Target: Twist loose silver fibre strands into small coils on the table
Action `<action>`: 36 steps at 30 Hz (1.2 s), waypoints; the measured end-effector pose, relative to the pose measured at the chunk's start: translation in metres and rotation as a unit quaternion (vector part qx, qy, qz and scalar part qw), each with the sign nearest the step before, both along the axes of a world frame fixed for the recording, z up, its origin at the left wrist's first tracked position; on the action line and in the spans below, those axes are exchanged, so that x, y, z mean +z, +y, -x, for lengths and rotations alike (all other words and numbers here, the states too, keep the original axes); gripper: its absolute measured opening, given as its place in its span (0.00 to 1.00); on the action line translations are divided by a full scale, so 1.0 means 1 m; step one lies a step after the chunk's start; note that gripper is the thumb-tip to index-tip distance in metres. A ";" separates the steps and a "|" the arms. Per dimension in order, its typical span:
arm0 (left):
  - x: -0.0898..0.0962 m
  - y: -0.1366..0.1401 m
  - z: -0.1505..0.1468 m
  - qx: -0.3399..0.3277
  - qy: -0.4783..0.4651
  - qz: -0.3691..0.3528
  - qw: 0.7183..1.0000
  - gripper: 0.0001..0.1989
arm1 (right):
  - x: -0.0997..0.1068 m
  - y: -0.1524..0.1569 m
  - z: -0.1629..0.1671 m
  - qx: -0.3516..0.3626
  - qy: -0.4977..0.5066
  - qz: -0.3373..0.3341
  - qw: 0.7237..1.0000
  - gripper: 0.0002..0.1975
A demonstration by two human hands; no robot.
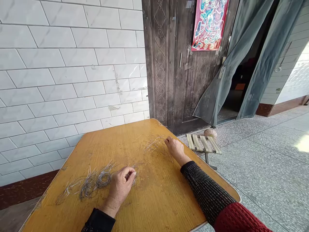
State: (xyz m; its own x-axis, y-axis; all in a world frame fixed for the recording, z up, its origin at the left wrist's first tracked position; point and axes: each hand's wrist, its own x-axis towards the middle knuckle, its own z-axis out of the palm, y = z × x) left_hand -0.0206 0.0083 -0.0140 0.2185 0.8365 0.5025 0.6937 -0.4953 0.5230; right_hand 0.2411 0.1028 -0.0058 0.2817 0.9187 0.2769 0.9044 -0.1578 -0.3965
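My left hand is over the near middle of the table, thumb and fingertips pinched together on a small bunch of thin wire, partly hidden behind the fingers. To its left lies a tangled heap of silvery-grey wire coils. My right hand is closed at the table's right side, beside a spread of thin loose wires. Whatever its fingers grip is hidden or too fine to make out.
The yellow-brown wooden table stands by a white tiled wall. Past its right edge is a folding stool with striped straps. Behind are a dark carved door and a grey-blue curtain at a doorway.
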 end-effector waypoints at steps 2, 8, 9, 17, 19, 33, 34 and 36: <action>0.000 0.001 0.000 0.000 -0.002 -0.001 1.000 0.10 | -0.002 0.002 -0.001 0.003 0.026 -0.021 0.999 0.16; 0.001 0.001 0.000 0.005 -0.006 -0.008 1.000 0.10 | -0.007 0.006 -0.003 0.060 0.103 -0.089 0.989 0.14; 0.000 0.001 0.000 0.006 -0.006 -0.009 1.000 0.10 | -0.008 0.006 -0.003 0.070 0.112 -0.099 0.986 0.14; -0.002 0.002 0.001 0.007 -0.004 -0.007 1.000 0.09 | -0.001 -0.002 -0.004 0.059 0.103 -0.156 0.981 0.13; -0.001 0.001 0.001 0.005 -0.006 -0.005 1.000 0.09 | 0.003 -0.006 -0.005 0.052 0.085 -0.164 0.981 0.12; -0.002 0.000 0.000 0.000 -0.004 -0.001 1.000 0.09 | 0.002 -0.017 0.005 0.095 0.037 -0.224 0.969 0.13; -0.002 0.000 0.000 -0.001 -0.003 -0.001 1.000 0.09 | 0.002 -0.018 0.005 0.091 0.033 -0.227 0.969 0.13; -0.002 0.000 -0.001 0.000 0.000 0.000 1.000 0.09 | 0.002 -0.019 0.004 0.082 0.024 -0.230 0.969 0.13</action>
State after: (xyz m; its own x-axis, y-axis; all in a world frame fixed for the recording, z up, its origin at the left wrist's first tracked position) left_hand -0.0201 0.0086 -0.0160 0.2183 0.8365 0.5026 0.6944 -0.4950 0.5223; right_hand 0.2369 0.0841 -0.0035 0.1650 0.7346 0.6581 0.8812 0.1900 -0.4330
